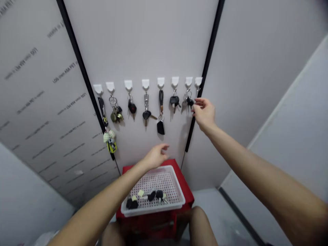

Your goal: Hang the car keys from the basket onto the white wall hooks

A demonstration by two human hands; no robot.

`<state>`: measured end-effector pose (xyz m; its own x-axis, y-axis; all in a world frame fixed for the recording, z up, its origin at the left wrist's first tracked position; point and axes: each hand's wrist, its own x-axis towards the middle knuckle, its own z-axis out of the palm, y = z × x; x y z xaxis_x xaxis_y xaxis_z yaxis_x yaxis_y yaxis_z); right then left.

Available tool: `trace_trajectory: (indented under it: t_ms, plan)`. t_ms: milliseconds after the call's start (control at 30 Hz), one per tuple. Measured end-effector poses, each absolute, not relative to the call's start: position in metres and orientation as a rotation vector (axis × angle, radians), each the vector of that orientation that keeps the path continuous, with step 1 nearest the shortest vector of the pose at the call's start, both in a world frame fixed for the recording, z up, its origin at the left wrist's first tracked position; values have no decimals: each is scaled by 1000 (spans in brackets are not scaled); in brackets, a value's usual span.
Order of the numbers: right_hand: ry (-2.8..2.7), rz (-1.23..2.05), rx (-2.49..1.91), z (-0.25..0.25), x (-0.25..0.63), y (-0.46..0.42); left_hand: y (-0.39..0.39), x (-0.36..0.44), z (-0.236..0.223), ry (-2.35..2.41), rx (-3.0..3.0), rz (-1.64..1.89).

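A row of white wall hooks carries key bunches. My right hand is raised to the right end of the row, its fingers pinched on a black key bunch that hangs from the second hook from the right. The last hook on the right looks bare. My left hand hovers above the far edge of a white perforated basket, fingers loosely spread and holding nothing. Several black keys with pale tags lie in the basket.
The basket rests on a red stool or crate against the white wall. Black vertical strips divide the wall panels. A long strap with a yellow-green charm hangs from the leftmost hook. My knees show at the bottom.
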<state>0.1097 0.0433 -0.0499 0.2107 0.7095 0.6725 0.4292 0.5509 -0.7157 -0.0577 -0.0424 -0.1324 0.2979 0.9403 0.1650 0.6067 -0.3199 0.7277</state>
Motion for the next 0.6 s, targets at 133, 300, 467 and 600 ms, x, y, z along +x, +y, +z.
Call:
trace_trajectory:
  t_ms: [133, 300, 467, 600]
  plan:
    - [-2027, 557, -1103, -141, 89, -11, -78, -91, -208, 1441, 2065, 370]
    - [-2762, 657, -1023, -234, 56, -60, -96, -104, -249, 1566, 2278, 162]
    - [-2769, 590, -1211, -255, 44, -57, -86, -111, -250, 1707, 2048, 177]
    - [-2565, 889, -1231, -247, 43, -52, -79, -115, -245, 1570, 1755, 464]
